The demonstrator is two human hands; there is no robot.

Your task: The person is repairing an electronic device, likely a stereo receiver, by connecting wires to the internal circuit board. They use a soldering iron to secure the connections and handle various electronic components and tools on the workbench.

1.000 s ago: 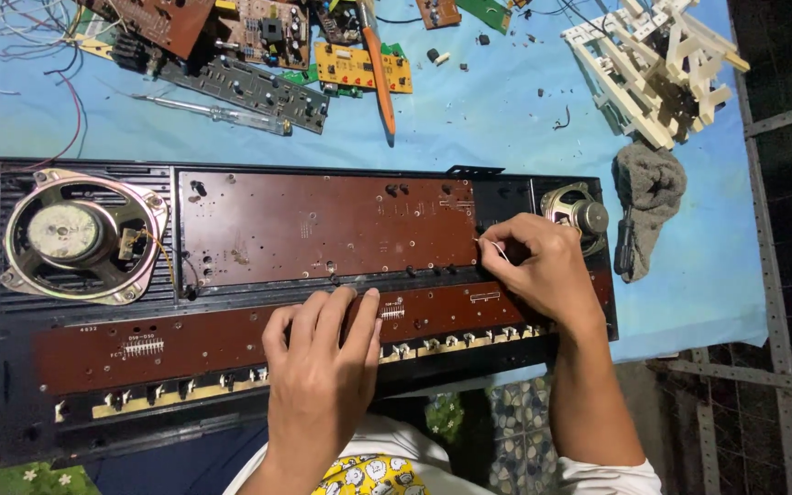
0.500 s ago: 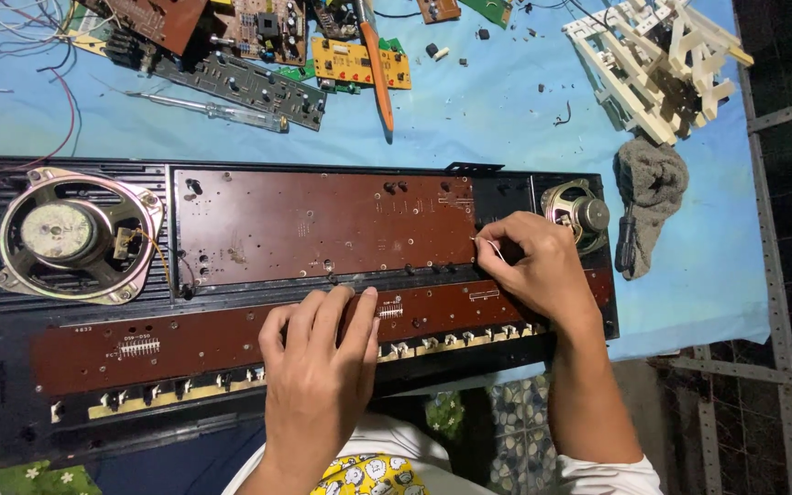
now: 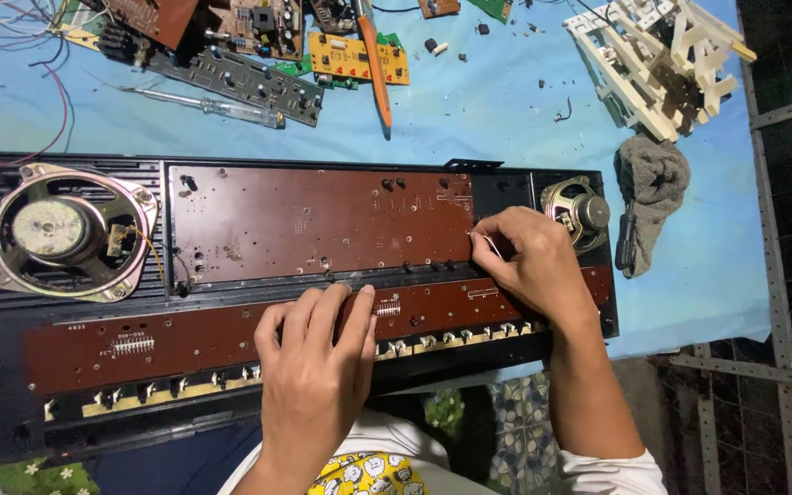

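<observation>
Where the blue table cover (image 3: 506, 110) meets the frame's left edge, loose wires (image 3: 11, 55) trail toward an opened black keyboard housing (image 3: 2, 385) lying flat across the table. Large speaker (image 3: 66, 234) sits in the housing's left end. Beside it, a long brown circuit board (image 3: 323, 225) fills the upper middle; a narrower brown board (image 3: 158, 344) runs below, with a row of pale contacts along its lower edge. Left hand (image 3: 313, 376) lies flat, palm down, fingers together, pressing on the narrower board near centre; it clamps nothing. Right hand (image 3: 529, 261) rests at the right end of the long board, fingertips pinched together on something thin and pale; what it is cannot be told. Small speaker (image 3: 577, 211) sits just beside that hand. Above the housing: loose circuit boards (image 3: 258, 55), a clear-handled screwdriver (image 3: 203, 105), an orange-handled tool (image 3: 376, 64). Far right: a pile of white plastic parts (image 3: 662, 64) and a grey rag (image 3: 653, 179).
</observation>
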